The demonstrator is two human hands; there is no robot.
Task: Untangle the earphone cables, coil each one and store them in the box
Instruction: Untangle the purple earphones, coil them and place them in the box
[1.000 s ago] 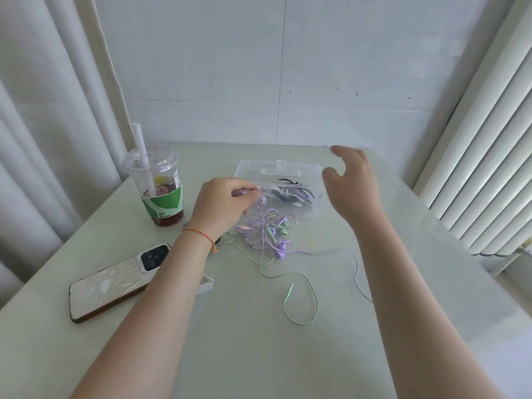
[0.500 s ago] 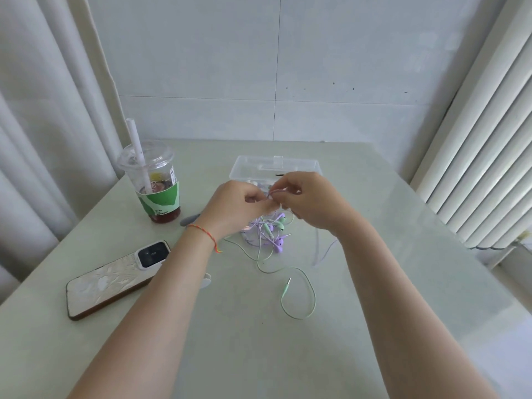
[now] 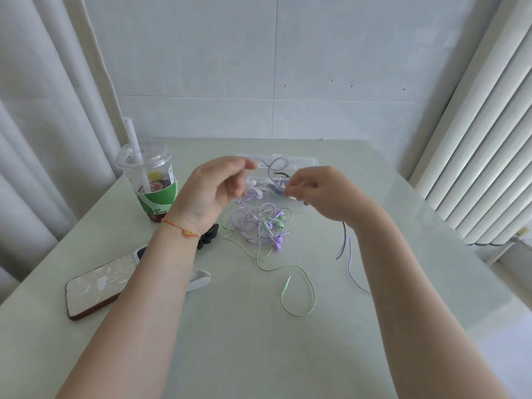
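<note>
Pale green worktop (image 3: 259,355) carries a phone (image 3: 95,289) and an iced drink cup (image 3: 149,180) to my left, with the clear box (image 3: 305,162) at the far side. My left hand (image 3: 213,191) and right hand (image 3: 322,191) hover before it, fingers curled, pinching a purple cable (image 3: 273,165) between them. Below lies the tangle of purple and green earphones (image 3: 264,226).

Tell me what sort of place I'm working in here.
Probably a home or casual room, not a workshop: a pale table set against a tiled wall, curtains on the side, and a takeaway drink cup beside a phone.
</note>
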